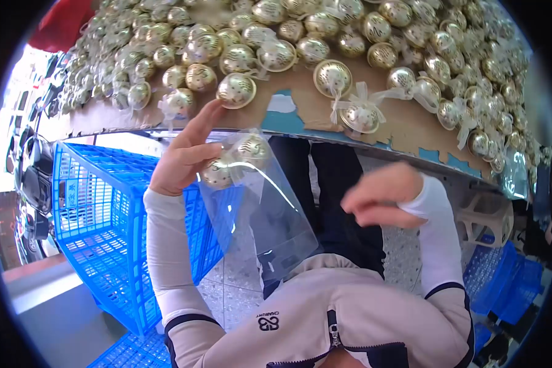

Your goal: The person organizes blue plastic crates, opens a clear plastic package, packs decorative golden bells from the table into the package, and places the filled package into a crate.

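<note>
My left hand [193, 150] is at the table's front edge, closed on a clear plastic bag [282, 221] that slants down toward my lap. Inside the bag's upper end sit two gold patterned balls, one ball [218, 173] beside my palm and another ball [252, 147] to its right. The stretched fingertips of this hand touch a gold ball [236, 91] lying on the cardboard. My right hand [383, 196] hangs in front of my body, smeared by motion. No object shows in it, and its fingers are too blurred to read.
Many gold balls with sheer ribbons [202, 46] cover the cardboard-topped table [411, 132], whose torn edge shows blue. A blue plastic crate [104, 202] stands at my left. Blue baskets [503, 282] and a beige plastic stool [487, 218] are at right.
</note>
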A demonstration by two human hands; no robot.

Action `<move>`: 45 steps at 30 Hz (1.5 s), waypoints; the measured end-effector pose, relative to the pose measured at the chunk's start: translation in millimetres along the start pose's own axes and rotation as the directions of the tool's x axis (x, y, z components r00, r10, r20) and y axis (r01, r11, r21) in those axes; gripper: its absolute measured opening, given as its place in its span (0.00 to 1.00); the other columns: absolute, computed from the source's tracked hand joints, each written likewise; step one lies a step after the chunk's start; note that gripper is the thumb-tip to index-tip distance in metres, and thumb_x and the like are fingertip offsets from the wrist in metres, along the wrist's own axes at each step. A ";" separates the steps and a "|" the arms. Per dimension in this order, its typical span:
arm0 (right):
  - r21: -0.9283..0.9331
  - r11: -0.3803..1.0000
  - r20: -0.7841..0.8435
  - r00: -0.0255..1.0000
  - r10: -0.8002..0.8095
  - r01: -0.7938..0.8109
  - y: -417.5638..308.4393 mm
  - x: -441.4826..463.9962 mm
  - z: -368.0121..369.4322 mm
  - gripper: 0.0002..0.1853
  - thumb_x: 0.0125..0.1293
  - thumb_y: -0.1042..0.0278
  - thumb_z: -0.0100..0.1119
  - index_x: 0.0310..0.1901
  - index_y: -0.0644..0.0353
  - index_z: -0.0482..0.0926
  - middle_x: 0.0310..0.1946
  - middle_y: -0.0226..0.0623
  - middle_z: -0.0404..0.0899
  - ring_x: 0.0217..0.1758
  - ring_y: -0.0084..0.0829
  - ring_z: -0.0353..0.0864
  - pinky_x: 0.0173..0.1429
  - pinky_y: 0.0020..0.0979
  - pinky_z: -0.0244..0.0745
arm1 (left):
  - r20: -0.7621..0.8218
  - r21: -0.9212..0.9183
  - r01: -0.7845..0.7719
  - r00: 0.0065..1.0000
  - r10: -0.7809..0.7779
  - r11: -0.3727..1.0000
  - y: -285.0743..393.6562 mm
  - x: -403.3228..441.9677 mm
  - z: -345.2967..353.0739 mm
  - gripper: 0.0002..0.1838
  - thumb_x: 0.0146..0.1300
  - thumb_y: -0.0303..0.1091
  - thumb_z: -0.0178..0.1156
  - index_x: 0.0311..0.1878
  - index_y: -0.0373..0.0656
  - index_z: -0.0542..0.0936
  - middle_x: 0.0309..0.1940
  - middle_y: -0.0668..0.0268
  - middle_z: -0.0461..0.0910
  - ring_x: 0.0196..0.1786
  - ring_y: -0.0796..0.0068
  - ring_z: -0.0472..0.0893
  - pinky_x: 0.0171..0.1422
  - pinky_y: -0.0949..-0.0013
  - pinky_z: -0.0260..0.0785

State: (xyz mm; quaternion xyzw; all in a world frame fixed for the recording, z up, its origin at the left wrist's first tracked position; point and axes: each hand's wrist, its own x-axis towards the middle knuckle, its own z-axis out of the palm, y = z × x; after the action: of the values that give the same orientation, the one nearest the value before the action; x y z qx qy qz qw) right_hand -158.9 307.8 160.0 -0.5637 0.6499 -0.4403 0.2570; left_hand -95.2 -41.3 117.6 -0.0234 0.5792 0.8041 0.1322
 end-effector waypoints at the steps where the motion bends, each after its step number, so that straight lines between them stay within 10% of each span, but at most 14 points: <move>1: -0.148 0.989 -0.173 0.983 -0.052 0.027 -8.0 26.5 3.0 0.13 0.54 0.73 0.63 0.42 0.59 0.77 0.29 0.39 0.77 0.31 0.38 0.78 0.36 0.31 0.74 | -0.005 0.014 -0.002 1.000 0.002 1.000 -0.2 -1.3 -0.4 0.43 0.50 0.17 0.54 0.71 0.38 0.50 0.72 0.58 0.48 0.74 0.70 0.47 0.66 0.73 0.56; 5: -0.694 0.638 -0.406 0.913 0.036 -0.334 0.5 143.5 8.2 0.22 0.57 0.56 0.62 0.51 0.57 0.72 0.36 0.44 0.77 0.34 0.42 0.80 0.32 0.38 0.74 | -0.034 0.053 -0.026 0.999 0.027 0.998 -4.6 -1.9 -1.8 0.42 0.49 0.21 0.56 0.71 0.38 0.52 0.70 0.61 0.53 0.70 0.73 0.55 0.64 0.74 0.59; 8: -0.564 0.564 -0.373 0.796 0.477 -0.603 6.2 200.5 8.9 0.26 0.56 0.47 0.60 0.50 0.57 0.72 0.38 0.49 0.79 0.40 0.46 0.82 0.36 0.39 0.78 | -0.002 0.023 -0.014 1.000 0.014 1.000 -2.8 -2.4 -1.1 0.41 0.50 0.23 0.57 0.70 0.37 0.54 0.67 0.62 0.59 0.67 0.73 0.62 0.63 0.73 0.61; 12: -0.528 0.546 -0.469 0.759 0.451 -0.651 32.2 205.6 25.2 0.28 0.55 0.49 0.61 0.50 0.60 0.70 0.39 0.50 0.78 0.41 0.48 0.81 0.39 0.41 0.78 | 0.009 -0.012 0.040 0.999 -0.040 0.999 -5.2 -3.4 -9.4 0.39 0.52 0.20 0.55 0.69 0.36 0.55 0.66 0.60 0.61 0.63 0.70 0.68 0.63 0.72 0.62; 15: -0.481 0.612 -0.530 0.764 0.367 -0.628 34.8 190.5 33.4 0.30 0.52 0.54 0.64 0.53 0.63 0.67 0.42 0.50 0.77 0.44 0.49 0.80 0.42 0.40 0.77 | 0.005 -0.092 0.019 1.000 -0.019 0.996 -6.4 -3.8 -7.2 0.37 0.55 0.19 0.55 0.69 0.37 0.56 0.64 0.64 0.64 0.50 0.77 0.75 0.51 0.74 0.68; 20: -0.507 0.862 -0.508 0.797 -0.328 0.032 -4.6 82.7 42.8 0.31 0.45 0.63 0.70 0.51 0.66 0.70 0.40 0.44 0.77 0.42 0.43 0.79 0.42 0.36 0.76 | 0.016 -0.078 0.032 0.999 -0.030 0.996 -4.6 -11.9 -9.5 0.36 0.54 0.19 0.55 0.68 0.36 0.57 0.67 0.58 0.60 0.58 0.68 0.72 0.60 0.69 0.65; 24: 0.138 0.990 -0.311 0.949 0.060 -0.017 3.0 -37.2 46.1 0.30 0.44 0.62 0.70 0.51 0.61 0.74 0.43 0.41 0.77 0.46 0.37 0.78 0.50 0.31 0.73 | 0.006 -0.061 0.021 1.000 -0.021 0.998 -10.6 -16.2 -20.1 0.35 0.54 0.21 0.56 0.68 0.38 0.59 0.67 0.55 0.59 0.61 0.64 0.72 0.62 0.66 0.65; 27: 0.660 0.605 -0.285 0.597 0.750 -0.446 86.1 -110.4 73.0 0.28 0.48 0.58 0.68 0.52 0.56 0.73 0.42 0.35 0.77 0.41 0.27 0.77 0.42 0.28 0.72 | -0.043 -0.071 0.012 0.999 -0.015 0.997 -11.4 -15.5 -17.7 0.33 0.55 0.20 0.54 0.67 0.36 0.60 0.66 0.55 0.61 0.59 0.67 0.72 0.62 0.68 0.65; 31: 0.788 0.471 -0.441 0.169 0.881 -0.397 245.1 -152.4 70.4 0.26 0.53 0.57 0.63 0.54 0.56 0.72 0.39 0.32 0.77 0.36 0.27 0.77 0.35 0.30 0.73 | -0.078 -0.081 0.007 0.997 -0.013 0.997 -8.8 -15.3 -11.6 0.33 0.55 0.20 0.54 0.66 0.35 0.60 0.66 0.54 0.62 0.62 0.65 0.69 0.64 0.66 0.63; 34: 0.324 0.288 -0.315 0.184 0.931 -0.901 236.8 -111.2 23.9 0.26 0.55 0.61 0.62 0.56 0.57 0.72 0.44 0.35 0.78 0.40 0.31 0.78 0.41 0.35 0.77 | -0.101 -0.052 0.014 0.995 -0.019 0.999 -9.3 -17.2 -8.2 0.33 0.55 0.21 0.54 0.67 0.37 0.61 0.66 0.55 0.61 0.61 0.67 0.71 0.62 0.68 0.65; 38: 0.261 0.673 0.131 0.716 0.685 -0.692 146.2 -100.9 28.2 0.23 0.58 0.63 0.62 0.55 0.61 0.72 0.40 0.39 0.81 0.43 0.30 0.81 0.47 0.32 0.76 | -0.136 -0.030 -0.008 0.991 0.004 1.000 -5.3 -16.1 -3.8 0.33 0.54 0.20 0.55 0.66 0.34 0.61 0.66 0.56 0.62 0.62 0.64 0.70 0.64 0.65 0.63; 40: 0.152 0.782 0.485 0.735 0.473 -0.604 47.2 -55.8 1.9 0.25 0.57 0.56 0.64 0.52 0.61 0.74 0.37 0.35 0.81 0.40 0.27 0.80 0.45 0.29 0.74 | -0.107 -0.068 -0.011 0.994 0.004 0.998 -7.5 -13.9 -5.0 0.33 0.54 0.20 0.55 0.66 0.34 0.61 0.66 0.56 0.62 0.63 0.65 0.69 0.65 0.65 0.62; 43: -0.133 0.980 0.038 0.987 0.156 -0.150 -31.7 -16.2 -29.7 0.25 0.53 0.48 0.66 0.44 0.60 0.75 0.31 0.37 0.80 0.33 0.35 0.80 0.36 0.32 0.74 | -0.090 -0.079 -0.010 0.996 0.003 0.997 -7.7 -15.1 -5.2 0.33 0.54 0.21 0.56 0.66 0.34 0.61 0.66 0.56 0.62 0.64 0.65 0.68 0.66 0.65 0.62; 45: -0.607 0.772 -0.467 0.871 -0.152 -0.190 -32.2 20.7 -32.5 0.27 0.52 0.45 0.65 0.40 0.63 0.74 0.31 0.41 0.79 0.32 0.39 0.80 0.35 0.36 0.74 | -0.095 -0.086 -0.022 0.995 0.014 0.996 -8.1 -15.5 -5.6 0.33 0.55 0.21 0.56 0.66 0.33 0.61 0.66 0.56 0.62 0.64 0.65 0.68 0.66 0.66 0.61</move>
State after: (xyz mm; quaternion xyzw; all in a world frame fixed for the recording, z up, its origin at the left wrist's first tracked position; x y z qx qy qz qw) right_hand -174.5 297.8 206.8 -0.4792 0.8089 -0.3197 -0.1175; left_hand -79.0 -47.0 111.2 -0.0619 0.5494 0.8277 0.0963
